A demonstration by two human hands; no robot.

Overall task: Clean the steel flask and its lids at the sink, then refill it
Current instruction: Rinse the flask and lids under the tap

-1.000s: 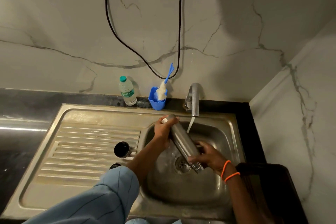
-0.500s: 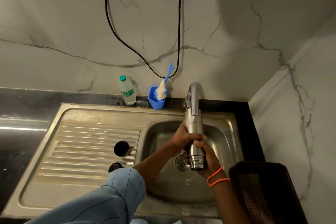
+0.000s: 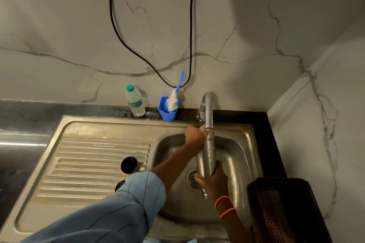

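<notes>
The steel flask [image 3: 209,154] is held over the sink basin [image 3: 239,156], its far end right under the tap [image 3: 207,108]; the right hand [image 3: 214,182] grips its near end with fingers curled round it, and the left hand [image 3: 194,134] wraps its far end by the spout. On the ribbed drainboard [image 3: 88,163] to the left stand a black lid [image 3: 129,164] and, just beside the blue sleeve [image 3: 118,209], a second dark lid [image 3: 119,185]. On the desk [image 3: 29,116] behind the sink stand a plastic water bottle [image 3: 135,102] and a blue cup [image 3: 167,109] holding a bottle brush [image 3: 174,98]

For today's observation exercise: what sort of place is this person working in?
Most likely a home kitchen: a steel sink with a ribbed drainboard, a tap set against a marble wall, and a bottle brush in a blue cup.
</notes>
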